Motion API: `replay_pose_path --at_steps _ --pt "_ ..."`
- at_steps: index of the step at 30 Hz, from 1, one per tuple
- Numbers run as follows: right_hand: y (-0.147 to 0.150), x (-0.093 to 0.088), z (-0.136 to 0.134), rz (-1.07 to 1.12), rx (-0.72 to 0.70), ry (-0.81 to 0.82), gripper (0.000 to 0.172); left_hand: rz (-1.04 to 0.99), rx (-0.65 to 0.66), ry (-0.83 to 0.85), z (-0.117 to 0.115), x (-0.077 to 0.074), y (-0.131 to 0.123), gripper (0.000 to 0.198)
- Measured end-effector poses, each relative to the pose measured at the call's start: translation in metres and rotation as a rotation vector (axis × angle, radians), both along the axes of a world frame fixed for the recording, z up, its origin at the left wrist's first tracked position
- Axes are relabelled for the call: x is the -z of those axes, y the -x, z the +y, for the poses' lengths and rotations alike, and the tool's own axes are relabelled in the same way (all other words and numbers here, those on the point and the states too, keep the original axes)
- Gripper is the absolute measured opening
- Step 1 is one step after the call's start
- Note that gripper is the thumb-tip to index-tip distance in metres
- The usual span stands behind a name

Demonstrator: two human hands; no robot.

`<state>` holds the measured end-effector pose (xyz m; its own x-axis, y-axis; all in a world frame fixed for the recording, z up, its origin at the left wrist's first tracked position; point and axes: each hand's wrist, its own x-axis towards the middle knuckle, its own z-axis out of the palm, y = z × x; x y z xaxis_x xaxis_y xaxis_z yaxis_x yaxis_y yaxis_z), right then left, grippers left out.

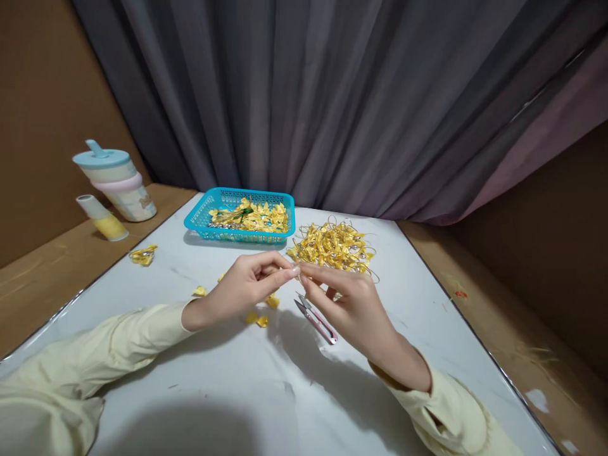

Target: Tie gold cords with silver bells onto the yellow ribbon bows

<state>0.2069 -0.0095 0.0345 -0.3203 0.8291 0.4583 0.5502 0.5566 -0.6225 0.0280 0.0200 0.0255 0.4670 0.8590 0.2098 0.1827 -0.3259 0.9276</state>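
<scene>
My left hand and my right hand meet above the middle of the white table, fingertips pinched together. Whatever lies between the fingertips is too small and covered to make out. Below the right hand lies a pair of thread snips with pinkish handles, its blades pointing away to the left. Small yellow ribbon bows are scattered under and beside the left hand. Just beyond the hands spreads a pile of yellow ribbon bows with cords and silvery beads or bells.
A blue plastic basket holding more yellow bows stands at the back. Another small yellow cluster lies at the left. Past the table's left edge stand a lidded tumbler and a yellow-and-white bottle. A grey curtain hangs behind.
</scene>
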Motion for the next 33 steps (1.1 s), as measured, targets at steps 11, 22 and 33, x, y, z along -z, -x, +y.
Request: replay_pose_path --at_steps 11,22,33 --pt "-0.001 0.011 0.001 -0.303 0.036 -0.43 0.025 -0.125 0.061 0.253 0.007 -0.003 0.001 0.02" --pt "-0.004 0.003 0.001 -0.109 -0.079 -0.265 0.029 0.02 0.045 0.143 0.009 -0.008 0.001 0.023" --pt "-0.002 0.0 -0.001 -0.037 -0.064 -0.17 0.029 0.379 -0.038 -0.802 0.006 0.0 0.011 0.017"
